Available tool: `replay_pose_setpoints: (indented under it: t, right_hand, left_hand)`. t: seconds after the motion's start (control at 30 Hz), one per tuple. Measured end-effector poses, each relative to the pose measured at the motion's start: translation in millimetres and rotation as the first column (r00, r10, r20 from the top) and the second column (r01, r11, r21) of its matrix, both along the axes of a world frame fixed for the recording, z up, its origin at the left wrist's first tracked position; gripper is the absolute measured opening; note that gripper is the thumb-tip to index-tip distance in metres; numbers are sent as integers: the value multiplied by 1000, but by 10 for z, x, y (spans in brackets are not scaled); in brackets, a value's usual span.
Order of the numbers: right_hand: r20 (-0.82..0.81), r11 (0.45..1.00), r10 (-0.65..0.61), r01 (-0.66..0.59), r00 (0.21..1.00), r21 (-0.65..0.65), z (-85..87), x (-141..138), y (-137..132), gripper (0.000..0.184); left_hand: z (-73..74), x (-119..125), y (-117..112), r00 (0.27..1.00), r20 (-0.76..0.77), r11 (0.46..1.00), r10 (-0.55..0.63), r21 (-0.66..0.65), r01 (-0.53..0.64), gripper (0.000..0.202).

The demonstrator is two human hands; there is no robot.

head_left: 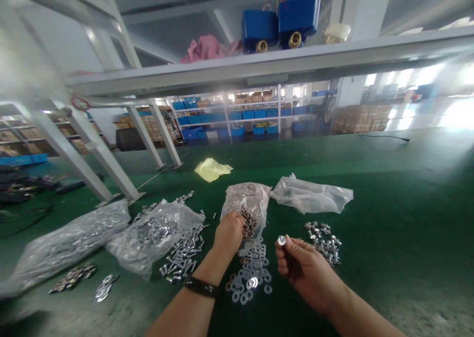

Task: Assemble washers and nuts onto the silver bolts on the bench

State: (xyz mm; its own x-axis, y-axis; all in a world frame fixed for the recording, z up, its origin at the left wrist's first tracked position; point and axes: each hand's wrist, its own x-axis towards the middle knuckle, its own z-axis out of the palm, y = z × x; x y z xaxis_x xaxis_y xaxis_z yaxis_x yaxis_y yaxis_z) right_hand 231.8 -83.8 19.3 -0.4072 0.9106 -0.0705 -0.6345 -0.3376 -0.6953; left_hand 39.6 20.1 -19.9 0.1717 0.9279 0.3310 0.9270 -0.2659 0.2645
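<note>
The left hand (pixel 228 233) is gripping a clear plastic bag of steel washers (pixel 246 199) at its spilling mouth, while the right hand (pixel 307 275) is pinching one round steel washer (pixel 282 240) between thumb and fingertips, just right of a loose washer pile (pixel 247 275) on the green mat (pixel 370 204).

- Left hand (pixel 228 233): fingers hidden behind dark clump of small parts (pixel 249 223); grip cannot be told.
- Right hand (pixel 309 273): fingertips cover part of washer (pixel 282 240).
- Left forearm (pixel 181 312), right forearm (pixel 355 312): cut off by bottom edge.
- Plastic bag (pixel 246 199): contents blurred, kind unclear.
- Far boxes (pixel 355 118): any labels too small to read.
- Dark heap (pixel 22 189): blurred, cut off by left edge, cannot be identified.
</note>
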Motion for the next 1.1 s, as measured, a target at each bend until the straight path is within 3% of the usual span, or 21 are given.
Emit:
replay_pose_setpoints:
  t: [0.5, 0.83, 1.1]
  right_hand:
    - [50, 1000, -3, 3, 999, 7, -20, -27, 9, 19]
    - [33, 1000, -11, 11, 999, 15, -12, -10, -1, 18]
    - [46, 1000, -9, 8, 999, 14, 9, -20, -16, 19]
  left_hand:
    - [-15, 65, -35, 998, -58, 1000, 4, 29, -3, 24]
    - [0, 10, -54, 996, -27, 997, -80, 13, 81, 16]
    - [86, 67, -105, 992, -80, 994, -101, 36, 105, 23]
